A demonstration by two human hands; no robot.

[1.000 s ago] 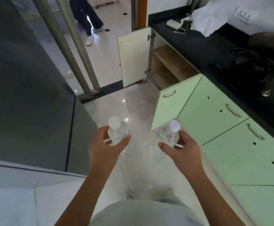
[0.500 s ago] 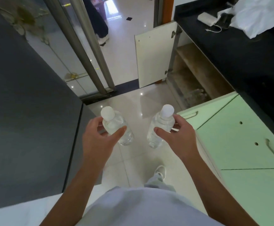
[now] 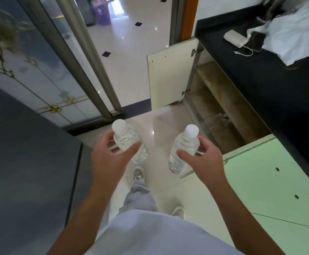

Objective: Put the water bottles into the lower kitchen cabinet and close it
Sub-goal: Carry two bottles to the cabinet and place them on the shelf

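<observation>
- The left grip (image 3: 111, 159) is wrapped round the left bottle (image 3: 127, 142). The right grip (image 3: 203, 159) is wrapped round the right bottle (image 3: 183, 153).
- Both bottles hang over the floor (image 3: 155, 126), near the open cabinet (image 3: 214, 100) but not in it.
- A bottle could slip and drop, as only the fingers hold it.
- The green door (image 3: 251, 150) sticks out just beside the right grip and could get bumped.
- The white door (image 3: 170, 78) stands wide open.
- A bag (image 3: 293, 37) lies on the worktop (image 3: 260, 80).

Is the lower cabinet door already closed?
No, the cream cabinet door stands swung wide open, showing the wooden shelves inside.
</observation>
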